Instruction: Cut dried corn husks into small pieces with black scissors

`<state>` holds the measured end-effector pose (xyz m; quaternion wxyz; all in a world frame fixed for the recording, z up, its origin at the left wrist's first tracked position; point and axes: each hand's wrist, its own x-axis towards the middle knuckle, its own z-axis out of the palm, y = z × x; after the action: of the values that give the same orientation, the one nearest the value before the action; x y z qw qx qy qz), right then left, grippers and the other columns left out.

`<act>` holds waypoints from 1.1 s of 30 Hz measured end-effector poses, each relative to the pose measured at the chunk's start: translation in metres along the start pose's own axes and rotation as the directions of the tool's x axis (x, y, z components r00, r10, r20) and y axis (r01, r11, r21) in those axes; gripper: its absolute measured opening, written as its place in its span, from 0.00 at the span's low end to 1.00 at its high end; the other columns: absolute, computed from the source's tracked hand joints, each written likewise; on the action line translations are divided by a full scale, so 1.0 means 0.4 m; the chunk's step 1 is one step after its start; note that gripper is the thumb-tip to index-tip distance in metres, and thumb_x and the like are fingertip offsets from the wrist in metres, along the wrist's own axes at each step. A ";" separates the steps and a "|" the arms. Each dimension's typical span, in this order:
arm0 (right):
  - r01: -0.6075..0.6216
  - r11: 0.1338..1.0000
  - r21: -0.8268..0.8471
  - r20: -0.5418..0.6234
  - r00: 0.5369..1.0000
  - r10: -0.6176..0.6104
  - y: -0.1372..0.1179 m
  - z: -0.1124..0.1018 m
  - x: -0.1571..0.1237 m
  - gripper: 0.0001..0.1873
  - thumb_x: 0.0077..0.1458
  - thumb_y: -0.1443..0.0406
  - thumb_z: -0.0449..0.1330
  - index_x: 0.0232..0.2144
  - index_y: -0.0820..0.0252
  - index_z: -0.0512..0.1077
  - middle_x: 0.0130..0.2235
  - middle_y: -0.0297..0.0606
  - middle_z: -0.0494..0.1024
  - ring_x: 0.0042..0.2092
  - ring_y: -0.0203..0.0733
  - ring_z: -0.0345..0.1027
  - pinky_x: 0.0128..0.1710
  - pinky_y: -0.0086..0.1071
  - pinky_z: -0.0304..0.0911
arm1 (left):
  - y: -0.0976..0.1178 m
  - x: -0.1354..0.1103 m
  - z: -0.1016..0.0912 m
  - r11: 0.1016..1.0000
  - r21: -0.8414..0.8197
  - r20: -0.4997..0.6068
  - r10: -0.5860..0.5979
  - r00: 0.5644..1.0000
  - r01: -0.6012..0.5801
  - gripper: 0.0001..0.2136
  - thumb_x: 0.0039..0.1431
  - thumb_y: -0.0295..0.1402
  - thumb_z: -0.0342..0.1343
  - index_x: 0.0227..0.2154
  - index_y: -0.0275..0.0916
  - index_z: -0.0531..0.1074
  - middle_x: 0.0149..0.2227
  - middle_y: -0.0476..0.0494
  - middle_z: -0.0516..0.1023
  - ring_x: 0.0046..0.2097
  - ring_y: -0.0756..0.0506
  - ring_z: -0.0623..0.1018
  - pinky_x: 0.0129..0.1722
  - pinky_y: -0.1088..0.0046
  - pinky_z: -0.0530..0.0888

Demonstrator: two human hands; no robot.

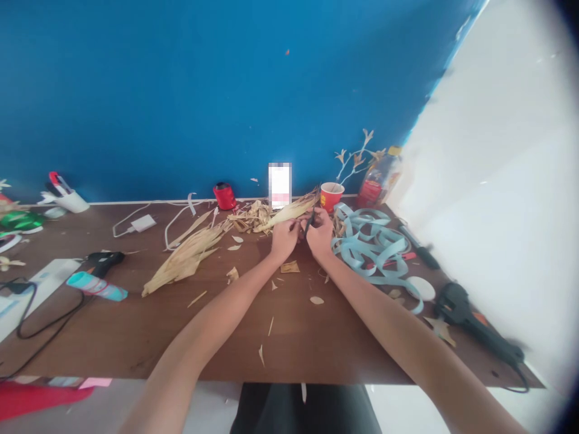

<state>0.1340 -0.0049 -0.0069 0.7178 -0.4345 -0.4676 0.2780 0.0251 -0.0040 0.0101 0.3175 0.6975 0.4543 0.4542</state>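
Both hands meet above the table, in the middle of the head view. My right hand is closed on dark scissors, whose blades point up and away. Close beside it, my left hand has its fingers pinched together; what they hold is too small to make out. Just behind the hands lies a pale dried corn husk, with crumpled husk scraps to its left. A larger bundle of dried husk rests further left. Below the hands is a small brown husk piece.
Tangled light-blue ribbon lies to the right, near a glue gun. A red paper cup, a bottle and a phone stand along the blue wall. A red spool and white charger are at left.
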 end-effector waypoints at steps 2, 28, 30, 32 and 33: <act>0.002 1.000 0.021 0.002 1.000 -0.002 -0.001 0.001 0.001 0.17 0.44 0.67 0.61 0.40 0.57 0.68 0.33 0.35 0.78 0.34 0.42 0.73 0.39 0.38 0.71 | -0.003 0.001 0.001 1.000 -0.004 -0.008 -0.002 1.000 0.002 0.16 0.62 0.34 0.47 0.19 0.38 0.66 0.18 0.48 0.72 0.20 0.49 0.72 0.25 0.73 0.69; -0.003 0.956 -0.294 -0.099 0.995 -0.027 -0.020 -0.003 -0.002 0.16 0.47 0.63 0.58 0.41 0.58 0.70 0.30 0.33 0.74 0.32 0.40 0.66 0.39 0.37 0.65 | -0.041 0.033 0.016 0.914 -0.368 0.044 -0.164 0.985 0.169 0.05 0.59 0.31 0.51 0.31 0.36 0.69 0.22 0.49 0.70 0.22 0.52 0.69 0.23 0.76 0.67; -0.003 0.956 -0.293 -0.095 0.995 -0.026 -0.017 -0.004 -0.001 0.16 0.46 0.63 0.59 0.40 0.58 0.70 0.30 0.33 0.74 0.32 0.41 0.66 0.39 0.37 0.65 | -0.042 0.032 0.014 0.931 -0.329 0.039 -0.154 0.987 0.159 0.06 0.58 0.31 0.51 0.28 0.36 0.69 0.20 0.50 0.69 0.21 0.52 0.68 0.21 0.76 0.65; -0.004 0.957 -0.291 -0.097 0.995 -0.025 -0.015 -0.005 -0.001 0.16 0.46 0.62 0.59 0.40 0.57 0.70 0.30 0.33 0.74 0.33 0.41 0.66 0.40 0.38 0.64 | -0.044 0.030 0.012 0.941 -0.306 0.041 -0.138 0.990 0.144 0.07 0.58 0.31 0.50 0.26 0.37 0.68 0.19 0.51 0.67 0.19 0.52 0.66 0.20 0.76 0.63; -0.004 0.957 -0.291 -0.097 0.995 -0.026 -0.014 -0.005 -0.001 0.16 0.46 0.62 0.59 0.40 0.57 0.70 0.30 0.33 0.74 0.33 0.41 0.66 0.41 0.38 0.64 | -0.044 0.029 0.012 0.943 -0.303 0.042 -0.132 0.990 0.139 0.08 0.59 0.31 0.49 0.26 0.37 0.68 0.19 0.51 0.67 0.19 0.52 0.66 0.19 0.76 0.63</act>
<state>0.1357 -0.0084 -0.0025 0.6701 -0.5460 -0.4695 0.1802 0.0254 0.0134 -0.0027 0.4566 0.6121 0.4223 0.4884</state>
